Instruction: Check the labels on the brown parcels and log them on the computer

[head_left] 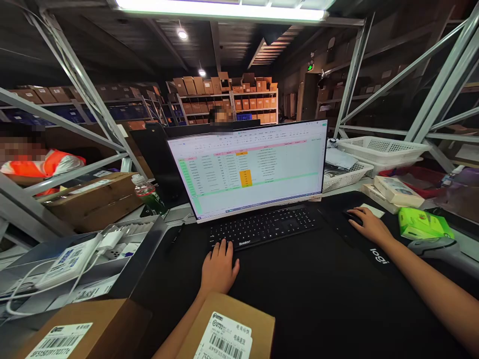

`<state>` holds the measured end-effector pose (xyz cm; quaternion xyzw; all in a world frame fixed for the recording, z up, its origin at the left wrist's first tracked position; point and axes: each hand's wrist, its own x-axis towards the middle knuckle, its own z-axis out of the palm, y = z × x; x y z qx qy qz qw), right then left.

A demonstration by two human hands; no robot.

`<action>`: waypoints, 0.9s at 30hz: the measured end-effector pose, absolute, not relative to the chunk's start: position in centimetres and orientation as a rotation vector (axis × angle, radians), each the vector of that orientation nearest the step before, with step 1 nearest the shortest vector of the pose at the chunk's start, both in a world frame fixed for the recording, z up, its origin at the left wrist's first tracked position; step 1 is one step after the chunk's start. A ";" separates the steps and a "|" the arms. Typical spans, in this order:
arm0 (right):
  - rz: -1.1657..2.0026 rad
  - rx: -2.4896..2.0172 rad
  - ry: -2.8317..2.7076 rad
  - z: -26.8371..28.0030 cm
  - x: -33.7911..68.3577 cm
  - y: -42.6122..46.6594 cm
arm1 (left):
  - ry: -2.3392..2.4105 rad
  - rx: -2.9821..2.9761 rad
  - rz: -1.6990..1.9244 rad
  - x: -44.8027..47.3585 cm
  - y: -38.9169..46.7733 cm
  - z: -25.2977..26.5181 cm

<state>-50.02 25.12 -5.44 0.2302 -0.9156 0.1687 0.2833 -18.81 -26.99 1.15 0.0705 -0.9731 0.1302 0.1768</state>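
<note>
My left hand point(218, 270) lies flat with its fingers stretched, the tips on the front left keys of a black keyboard point(264, 227). Over a black mouse point(351, 217) at the right rests my right hand point(368, 227), its fingers around it; the palm hides part of the mouse. Behind the keyboard a monitor point(284, 184) displays a spreadsheet with green, pink and orange cells. A labelled cardboard box point(258, 324) stands in front of my left forearm. Keyboard and mouse are both on a large black desk mat point(299, 284).
At the left are another labelled box point(112, 319), a grey bin point(149, 244) of cables and packets, and a bottle point(145, 192). White baskets point(381, 147), a green tissue pack point(422, 223) and a grey scanner point(434, 247) stand right. A person in an orange vest point(56, 162) sits beyond the frame.
</note>
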 end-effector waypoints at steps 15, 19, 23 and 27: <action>0.469 0.596 -2.462 -5.4 -49.9 25.3 | -2.731 0.175 0.396 -18.7 -26.9 1.2; 0.453 0.595 -2.488 -5.1 -49.7 25.2 | -2.704 0.154 0.382 -18.7 -27.0 1.2; 0.445 0.576 -2.504 -5.1 -49.6 25.2 | -2.704 0.115 0.367 -18.5 -27.0 1.2; 0.451 0.583 -2.498 -4.9 -49.5 25.1 | -2.699 0.097 0.357 -18.5 -27.0 1.1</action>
